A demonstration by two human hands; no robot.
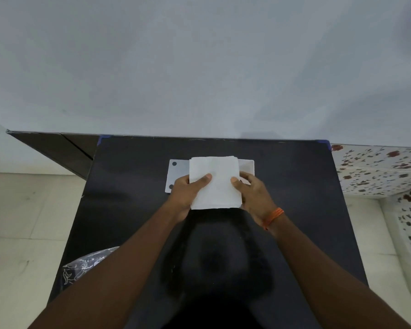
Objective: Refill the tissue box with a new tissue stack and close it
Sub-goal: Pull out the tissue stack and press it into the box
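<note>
White tissue stack is gripped by both hands over the middle of the dark table. Left hand is closed on its left edge, thumb on top & fingers curled under; right hand, w/ an orange wrist thread, is closed on the right edge the same way. Stack hides most of the tissue box behind/below it: a pale flat panel w/ two dark dots shows at left, a white edge at right. Can't tell if stack touches the box or sits just above it, nor which part is lid vs base.

Step in hand looks like seating the stack in the box. To do it well: keep the stack level & square to the box walls, lower both sides together so no sheet corners fold over, press flat w/ thumbs, slide fingers out sideways w/o dragging bottom sheets, then close
</note>
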